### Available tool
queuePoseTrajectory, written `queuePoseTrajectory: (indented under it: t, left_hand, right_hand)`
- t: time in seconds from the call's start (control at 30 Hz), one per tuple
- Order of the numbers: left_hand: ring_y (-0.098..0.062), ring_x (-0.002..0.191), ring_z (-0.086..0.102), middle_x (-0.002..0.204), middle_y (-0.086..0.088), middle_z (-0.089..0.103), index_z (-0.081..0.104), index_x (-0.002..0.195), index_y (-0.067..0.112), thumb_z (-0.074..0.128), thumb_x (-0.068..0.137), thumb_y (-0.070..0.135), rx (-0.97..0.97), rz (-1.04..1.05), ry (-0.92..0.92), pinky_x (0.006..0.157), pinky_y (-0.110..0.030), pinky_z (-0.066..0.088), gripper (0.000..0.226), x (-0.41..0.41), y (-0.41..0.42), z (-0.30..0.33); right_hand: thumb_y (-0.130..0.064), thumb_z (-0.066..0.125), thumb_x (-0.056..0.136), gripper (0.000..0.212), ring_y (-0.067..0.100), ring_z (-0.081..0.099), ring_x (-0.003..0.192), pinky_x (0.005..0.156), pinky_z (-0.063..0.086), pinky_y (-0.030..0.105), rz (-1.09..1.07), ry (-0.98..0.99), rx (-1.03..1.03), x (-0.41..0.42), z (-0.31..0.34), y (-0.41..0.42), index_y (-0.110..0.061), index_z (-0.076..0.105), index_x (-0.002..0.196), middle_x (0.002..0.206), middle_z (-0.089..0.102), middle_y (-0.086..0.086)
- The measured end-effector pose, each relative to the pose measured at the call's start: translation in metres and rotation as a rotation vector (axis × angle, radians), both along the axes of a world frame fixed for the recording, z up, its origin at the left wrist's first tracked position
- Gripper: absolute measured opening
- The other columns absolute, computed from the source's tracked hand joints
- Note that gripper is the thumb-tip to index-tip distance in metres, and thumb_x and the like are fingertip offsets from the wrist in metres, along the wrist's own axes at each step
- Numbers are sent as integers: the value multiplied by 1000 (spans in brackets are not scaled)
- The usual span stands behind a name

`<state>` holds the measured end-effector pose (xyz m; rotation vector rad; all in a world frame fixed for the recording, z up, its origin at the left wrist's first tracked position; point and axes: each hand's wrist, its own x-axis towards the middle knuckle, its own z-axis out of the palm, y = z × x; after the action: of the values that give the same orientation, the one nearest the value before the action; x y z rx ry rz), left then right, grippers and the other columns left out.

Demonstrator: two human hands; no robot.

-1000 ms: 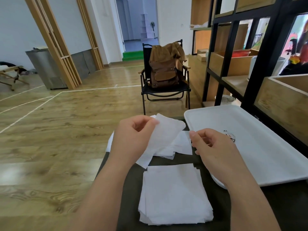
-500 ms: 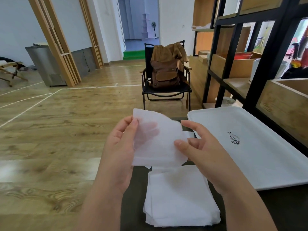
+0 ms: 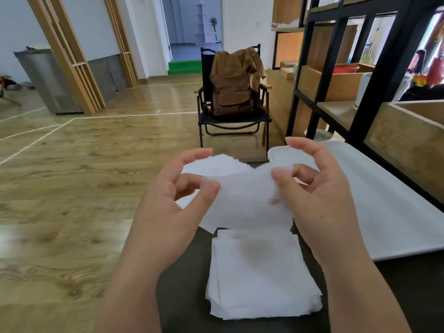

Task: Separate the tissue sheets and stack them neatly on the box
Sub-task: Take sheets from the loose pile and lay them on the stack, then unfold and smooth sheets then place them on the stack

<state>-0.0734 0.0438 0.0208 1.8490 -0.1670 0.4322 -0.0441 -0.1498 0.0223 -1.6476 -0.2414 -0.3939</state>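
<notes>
Left hand (image 3: 168, 207): thumb and forefinger pinch the tissue sheet's (image 3: 245, 198) left edge.
Right hand (image 3: 319, 200): thumb pinches its right edge.
Sheet: stretched sideways between both hands, in the air.
Stack (image 3: 259, 275): directly below and nearer, on the dark surface (image 3: 185, 292).
Tray (image 3: 396, 212): just right.

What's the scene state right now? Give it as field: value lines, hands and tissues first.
left hand: pinches the left edge of the held tissue sheet
right hand: pinches the sheet's right edge
held sheet: raised above the dark surface, stretched between both hands
tissue stack: squared pile on the dark surface, below the sheet
loose tissues: behind the sheet, partly hidden
white tray: right of the stack
</notes>
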Motion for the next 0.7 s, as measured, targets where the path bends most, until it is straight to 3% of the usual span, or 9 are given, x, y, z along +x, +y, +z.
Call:
queuePoseTrajectory:
  t: [0.13, 0.23, 0.3, 0.37, 0.5, 0.6, 0.7]
  left_hand:
    - [-2, 81, 65, 78, 12, 67, 67, 110, 49, 67, 82, 35, 2, -47, -39, 74, -15, 46, 31, -5, -3, 0]
    - [-2, 82, 65, 87, 20, 70, 72, 104, 49, 73, 75, 41, 8, -31, -62, 76, -9, 46, 30, -8, -4, 1]
    - [0, 79, 66, 85, 21, 71, 73, 99, 48, 79, 75, 31, 18, 0, -65, 73, -7, 46, 30, -9, -3, -1]
    - [1, 75, 66, 81, 20, 72, 74, 93, 48, 81, 79, 18, 33, 61, -75, 71, -8, 47, 35, -10, -2, -4]
    - [-3, 81, 71, 84, 16, 75, 75, 88, 46, 78, 80, 12, -28, 148, -58, 73, -15, 54, 36, -8, -3, -7]
    - [-5, 82, 71, 85, 14, 76, 76, 89, 44, 78, 79, 13, -57, 143, -47, 75, -14, 54, 34, -8, -4, -5]
    - [-5, 81, 71, 84, 14, 76, 76, 90, 45, 80, 77, 17, -52, 142, -38, 74, -20, 54, 31, -10, -5, -4]
  right_hand:
    - [-21, 67, 90, 33, 3, 63, 56, 52, 48, 11, -37, -4, 24, -2, 1, 0, -42, 56, 113, 68, 70, -12]
    - [-24, 64, 91, 20, 6, 56, 47, 41, 44, 16, -26, 49, 29, -3, 1, -1, -40, 63, 104, 64, 69, -7]
    - [-32, 63, 90, 7, 2, 58, 48, 42, 43, 15, 12, 99, -15, -2, 1, -3, -35, 69, 91, 66, 69, -8]
    - [-40, 65, 83, 12, 3, 61, 51, 46, 45, 15, 114, 165, -111, -1, 1, -6, -31, 72, 82, 70, 69, -9]
    - [-45, 75, 70, 19, 16, 68, 71, 67, 58, 31, 324, 204, -310, -3, 0, -8, -41, 71, 89, 86, 70, -12]
    - [-42, 79, 68, 25, 18, 66, 70, 65, 57, 31, 302, 166, -351, -2, -2, -6, -44, 69, 91, 88, 70, -3]
    - [-33, 76, 75, 9, 22, 63, 67, 61, 55, 36, 224, 127, -288, 0, -3, -5, -36, 73, 82, 75, 68, 1]
